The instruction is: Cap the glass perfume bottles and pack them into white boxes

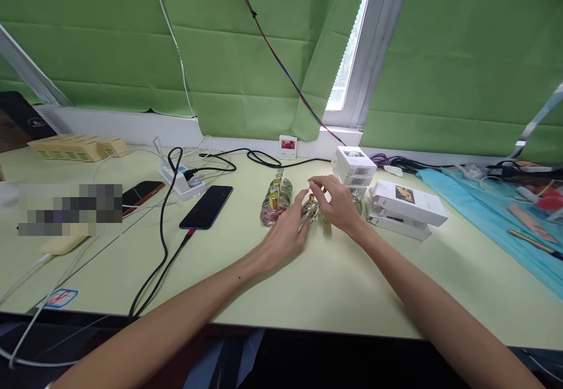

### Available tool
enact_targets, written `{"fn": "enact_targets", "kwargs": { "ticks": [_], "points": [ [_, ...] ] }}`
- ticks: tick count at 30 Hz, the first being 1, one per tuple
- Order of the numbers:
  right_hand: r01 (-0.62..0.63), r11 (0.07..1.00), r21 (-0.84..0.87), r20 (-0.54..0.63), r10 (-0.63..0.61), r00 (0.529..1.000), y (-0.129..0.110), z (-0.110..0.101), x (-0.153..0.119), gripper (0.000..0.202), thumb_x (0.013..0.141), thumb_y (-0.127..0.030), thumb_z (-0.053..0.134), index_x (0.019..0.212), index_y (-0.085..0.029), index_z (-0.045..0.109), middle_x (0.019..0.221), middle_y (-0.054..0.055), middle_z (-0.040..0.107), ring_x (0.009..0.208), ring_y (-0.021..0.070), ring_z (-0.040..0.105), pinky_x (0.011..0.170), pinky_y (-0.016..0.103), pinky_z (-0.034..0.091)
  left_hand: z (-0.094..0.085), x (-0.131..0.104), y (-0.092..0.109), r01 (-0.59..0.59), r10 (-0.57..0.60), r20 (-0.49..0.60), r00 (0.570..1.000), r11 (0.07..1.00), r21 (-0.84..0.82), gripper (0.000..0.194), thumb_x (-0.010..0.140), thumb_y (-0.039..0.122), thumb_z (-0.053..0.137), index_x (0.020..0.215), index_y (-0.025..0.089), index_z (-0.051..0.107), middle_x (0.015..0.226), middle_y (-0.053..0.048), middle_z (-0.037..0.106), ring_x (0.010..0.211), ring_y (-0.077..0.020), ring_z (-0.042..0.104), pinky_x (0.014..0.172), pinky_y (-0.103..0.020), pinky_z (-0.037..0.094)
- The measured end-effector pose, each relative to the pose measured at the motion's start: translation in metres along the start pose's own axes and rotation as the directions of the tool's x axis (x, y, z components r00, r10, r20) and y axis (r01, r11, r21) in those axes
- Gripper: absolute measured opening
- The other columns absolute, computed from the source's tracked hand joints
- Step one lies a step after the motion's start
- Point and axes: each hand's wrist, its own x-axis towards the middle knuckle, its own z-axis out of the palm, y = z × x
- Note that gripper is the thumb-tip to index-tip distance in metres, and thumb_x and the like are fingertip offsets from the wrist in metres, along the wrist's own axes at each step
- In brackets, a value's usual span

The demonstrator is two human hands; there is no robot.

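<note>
My left hand (288,230) is wrapped round a clear glass bottle (309,212) with a gold neck, which stands on the pale table (264,289). Over the top of that bottle, my right hand (335,201) has its thumb and fingers pinched together; whatever is between the fingertips is too small to name. Just left of my left hand runs a row of round glass bottles with gold caps (274,201). More glass bottles (356,201) stand partly hidden behind my right hand.
White boxes are stacked (355,163) behind my right hand, and others lie (407,204) to the right. A black phone (206,207), cables and a power strip (182,183) are on the left. Blue plastic sheeting (488,219) covers the far right.
</note>
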Motion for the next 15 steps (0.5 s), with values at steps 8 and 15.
{"fn": "enact_targets", "kwargs": {
  "ticks": [8, 15],
  "points": [
    [0.062, 0.996, 0.060, 0.061, -0.065, 0.996, 0.013, 0.004, -0.016, 0.022, 0.102, -0.030, 0.049, 0.109, -0.022, 0.068, 0.102, 0.008, 0.074, 0.099, 0.0228, 0.063, 0.090, 0.038, 0.051, 0.000, -0.001, 0.001, 0.073, -0.073, 0.008, 0.997, 0.997, -0.003, 0.070, 0.096, 0.025, 0.052, 0.157, 0.020, 0.018, 0.081, -0.003, 0.062, 0.079, -0.0253, 0.067, 0.083, -0.039, 0.051],
    [0.049, 0.997, 0.068, 0.052, -0.052, 0.997, 0.018, 0.006, -0.018, 0.020, 0.101, -0.028, 0.051, 0.105, -0.022, 0.070, 0.096, 0.008, 0.074, 0.095, 0.0229, 0.062, 0.086, 0.038, 0.053, 0.001, 0.000, -0.001, 0.069, -0.069, 0.004, 0.998, 0.998, 0.012, 0.070, 0.096, 0.026, 0.052, 0.156, 0.020, 0.017, 0.087, -0.005, 0.063, 0.074, -0.0217, 0.064, 0.079, -0.036, 0.051]
  ]
}}
